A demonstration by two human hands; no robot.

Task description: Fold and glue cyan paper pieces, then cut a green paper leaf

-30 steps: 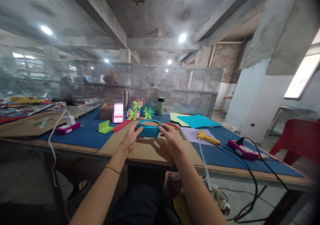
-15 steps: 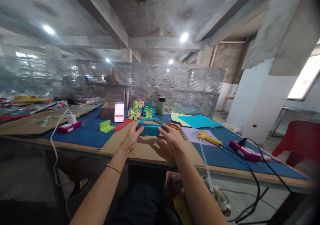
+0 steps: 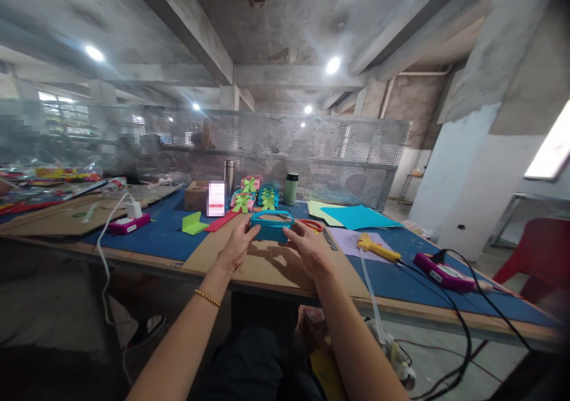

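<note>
A small blue paper basket (image 3: pixel 269 233) with a strip handle is held up over a sheet of brown cardboard (image 3: pixel 271 269). My left hand (image 3: pixel 237 245) is closed on its left end, thumb against the near side. At the opposite end, my right hand (image 3: pixel 309 249) grips it the same way. Just beyond the right hand lie scissors with red-orange handles (image 3: pixel 315 225), partly hidden behind the basket. A grey blade-like tool (image 3: pixel 330 239) rests beside them. Farther back sit pink baskets (image 3: pixel 243 201) and blue baskets (image 3: pixel 268 198) with green bows.
To the right are a yellow glue gun (image 3: pixel 378 248) with a cord, a purple power strip (image 3: pixel 443 272), and blue paper sheets (image 3: pixel 363 216). A green bottle (image 3: pixel 291 189), a cardboard box (image 3: pixel 196 195) and folded green paper (image 3: pixel 194 223) stand farther back. Another purple power strip (image 3: pixel 129 224) lies left.
The view has shifted slightly, so the scene sits a little farther right. The basket is tilted a little, showing more of its handle opening. Both hands keep their hold.
</note>
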